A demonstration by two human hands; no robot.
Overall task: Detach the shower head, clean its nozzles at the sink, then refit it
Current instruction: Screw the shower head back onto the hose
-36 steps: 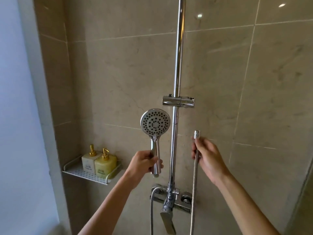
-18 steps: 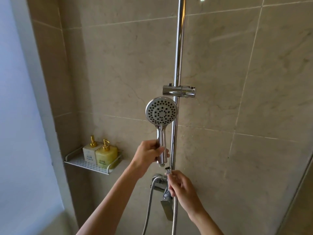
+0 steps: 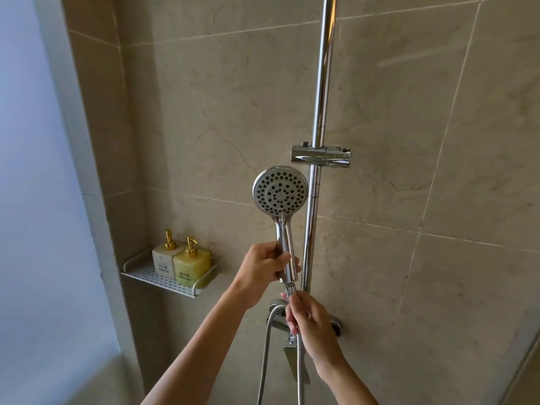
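1. Your left hand [image 3: 267, 266] grips the handle of the shower head [image 3: 280, 190], held upright just left of the rail [image 3: 318, 112] and below the empty holder [image 3: 320, 155].
2. Your right hand [image 3: 309, 320] pinches the end of the hose [image 3: 298, 363] against the handle's base.
3. Refitting looks started; I judge screwing and hanging remain.
4. On the tiled wall, a shelf [image 3: 163, 283] at the left corner carries two bottles [image 3: 181, 260].

Shower head [image 3: 280, 190] left of the rail [image 3: 320, 112], below its bracket [image 3: 320, 156]; two bottles [image 3: 181, 263] on a shelf [image 3: 163, 283] (far left).
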